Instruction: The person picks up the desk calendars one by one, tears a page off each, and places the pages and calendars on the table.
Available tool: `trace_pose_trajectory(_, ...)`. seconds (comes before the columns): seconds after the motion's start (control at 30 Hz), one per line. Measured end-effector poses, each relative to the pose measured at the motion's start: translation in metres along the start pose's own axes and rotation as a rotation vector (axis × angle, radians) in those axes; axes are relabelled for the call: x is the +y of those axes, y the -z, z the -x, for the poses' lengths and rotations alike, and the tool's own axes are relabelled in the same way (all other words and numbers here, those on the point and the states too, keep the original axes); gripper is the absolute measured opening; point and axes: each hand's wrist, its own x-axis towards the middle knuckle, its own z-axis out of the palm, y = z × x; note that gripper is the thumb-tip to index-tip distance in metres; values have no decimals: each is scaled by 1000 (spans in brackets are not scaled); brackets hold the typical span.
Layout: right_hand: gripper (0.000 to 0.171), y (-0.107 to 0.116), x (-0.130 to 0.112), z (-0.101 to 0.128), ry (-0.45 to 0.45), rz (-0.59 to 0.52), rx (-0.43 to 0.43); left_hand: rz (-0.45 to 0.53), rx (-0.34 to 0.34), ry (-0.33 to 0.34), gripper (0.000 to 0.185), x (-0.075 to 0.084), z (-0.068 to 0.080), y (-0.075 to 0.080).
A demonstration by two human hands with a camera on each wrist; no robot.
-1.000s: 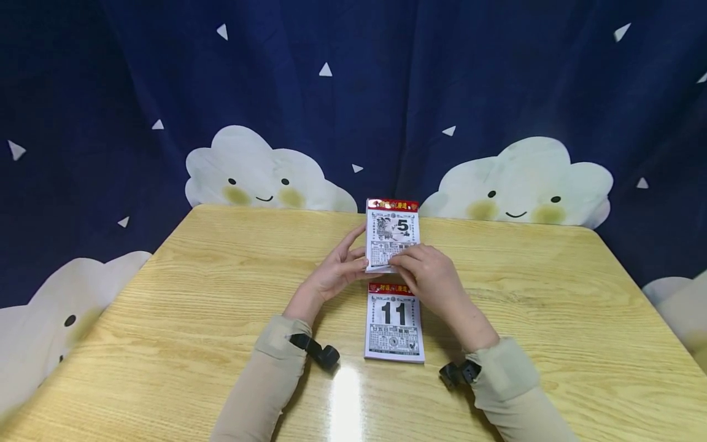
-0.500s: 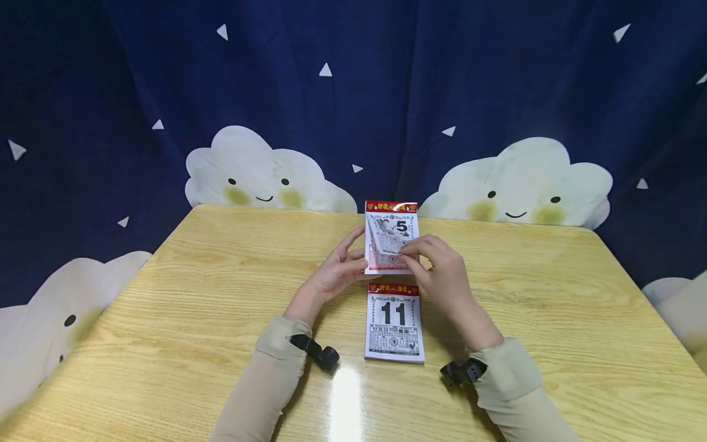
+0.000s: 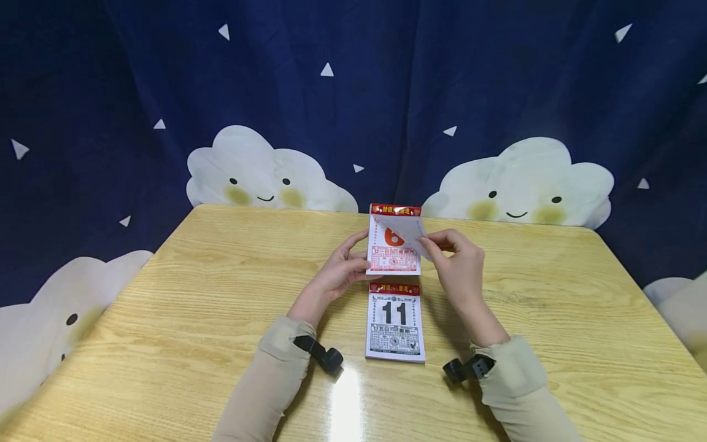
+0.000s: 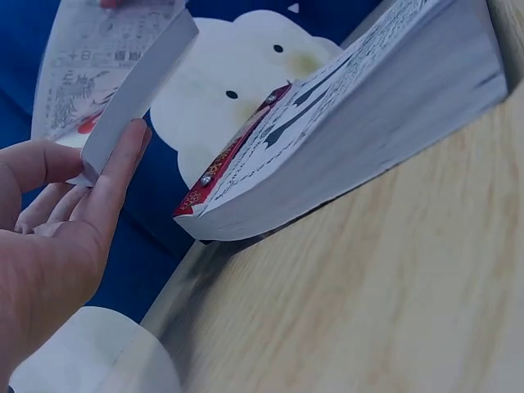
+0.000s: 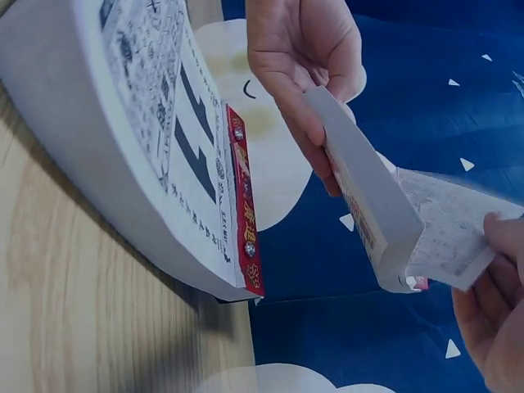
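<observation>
At a wooden table [image 3: 193, 294], a person's left hand [image 3: 338, 274] props up a tear-off calendar [image 3: 393, 256], fingers curled against its left edge. The right hand [image 3: 459, 265] pinches the top page [image 3: 411, 233] between thumb and fingertips, peeling it up and to the right to show a red 6. A second calendar [image 3: 394, 328], showing 11, lies flat just in front.
</observation>
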Motion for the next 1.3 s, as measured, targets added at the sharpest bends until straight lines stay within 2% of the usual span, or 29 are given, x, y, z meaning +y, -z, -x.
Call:
trace_pose_trajectory(0.27, 18, 2, 6, -4, -212, -89, 7, 6, 23, 26, 68, 2, 0, -1)
trace_pose_trajectory(0.43, 21, 8, 11, -13, -333, -111, 14, 7, -3, 34, 68, 1, -3, -5)
trace_pose_trajectory(0.67, 24, 14, 20, -41, -384, -94, -72, 17, -15, 28, 68, 0, -3, -5)
trace_pose_trajectory(0.77, 23, 19, 24, -54, -438, -117, -101, 21, -30, 25, 69, 0, -3, -4)
trace_pose_trajectory(0.87, 20, 25, 28, -63, -479, -150, -111, 45, -17, 30, 69, 1, -2, -2)
trace_pose_trajectory(1.0, 20, 30, 30, -70, -493, -183, -131, 64, 2, 11, 67, 4, 1, 1)
trace_pose_trajectory(1.1, 21, 31, 31, -72, -494, -196, -135, 57, -15, -6, 68, 5, 2, 2)
trace_pose_trajectory(1.3, 19, 32, 31, -73, -504, -205, -122, 51, -19, 5, 69, 7, 3, 2)
